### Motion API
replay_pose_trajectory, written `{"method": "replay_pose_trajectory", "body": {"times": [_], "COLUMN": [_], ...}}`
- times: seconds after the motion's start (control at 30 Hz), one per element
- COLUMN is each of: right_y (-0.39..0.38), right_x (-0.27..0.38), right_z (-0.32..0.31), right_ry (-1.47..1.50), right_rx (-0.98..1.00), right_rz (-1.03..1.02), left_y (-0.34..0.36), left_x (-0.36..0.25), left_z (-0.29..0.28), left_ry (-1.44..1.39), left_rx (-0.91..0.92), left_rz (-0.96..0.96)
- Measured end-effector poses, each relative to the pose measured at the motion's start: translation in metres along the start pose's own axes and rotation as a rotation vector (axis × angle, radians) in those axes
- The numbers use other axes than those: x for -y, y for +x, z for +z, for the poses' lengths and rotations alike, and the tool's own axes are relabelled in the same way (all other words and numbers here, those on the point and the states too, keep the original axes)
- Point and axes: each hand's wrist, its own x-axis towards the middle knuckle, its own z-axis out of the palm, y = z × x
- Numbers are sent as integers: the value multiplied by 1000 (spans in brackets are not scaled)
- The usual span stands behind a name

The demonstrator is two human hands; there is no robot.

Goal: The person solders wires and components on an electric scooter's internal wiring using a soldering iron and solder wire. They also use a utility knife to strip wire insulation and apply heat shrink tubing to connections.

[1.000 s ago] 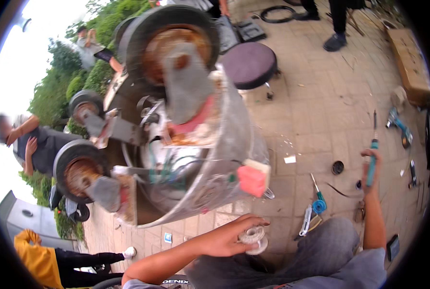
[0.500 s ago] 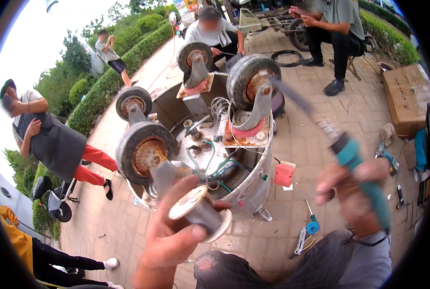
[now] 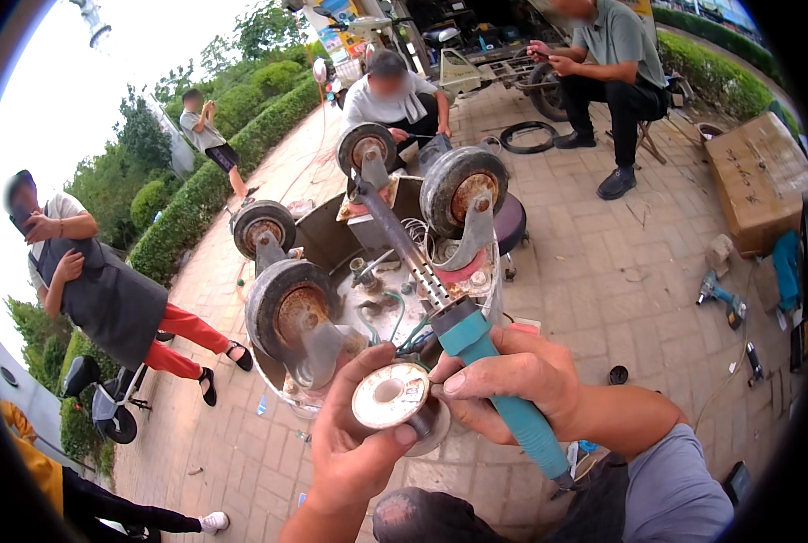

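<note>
My left hand (image 3: pixel 349 452) grips a spool of silvery wire (image 3: pixel 387 391) with pale flanges, tilted upward. My right hand (image 3: pixel 535 385) is closed on a soldering iron (image 3: pixel 472 353) with a teal handle and a long dark tip angled up and away; its fingertips are beside the spool, touching or very close. Just beyond my hands stands an upturned round metal housing (image 3: pixel 490 285) with four rusty rubber caster wheels (image 3: pixel 291 312) on brackets, coiled pale wire and green and blue wires inside. The iron's tip passes in front of the housing; whether it touches cannot be told.
People stand at left (image 3: pixel 96 281) and back (image 3: pixel 203 127); another crouches behind the housing (image 3: pixel 387 104), one sits at right (image 3: pixel 621 81). A stool (image 3: pixel 512 217), cardboard box (image 3: pixel 752 181), cordless drill (image 3: pixel 721 294), scattered tools and a parked scooter (image 3: pixel 114 398) surround me on the paving.
My right hand has moved left with the iron, bringing it over the housing and beside the spool. My left hand has risen and turned the spool. The view has shifted and the housing appears farther away.
</note>
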Motion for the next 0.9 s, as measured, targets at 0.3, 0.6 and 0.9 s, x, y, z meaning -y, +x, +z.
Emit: {"method": "replay_pose_trajectory", "body": {"times": [0.3, 0.6, 0.9], "right_y": [1, -1, 1], "right_x": [-1, 39, 14], "right_z": [-5, -99, -92], "right_ry": [96, 45, 6], "right_rx": [-107, 129, 117], "right_rz": [146, 489, 662], "left_y": [-3, -4, 16], "left_x": [18, -6, 14], "left_z": [-9, -25, -42], "left_ry": [-260, 864, 1153], "left_rx": [26, -170, -115], "left_rz": [181, 452, 581]}}
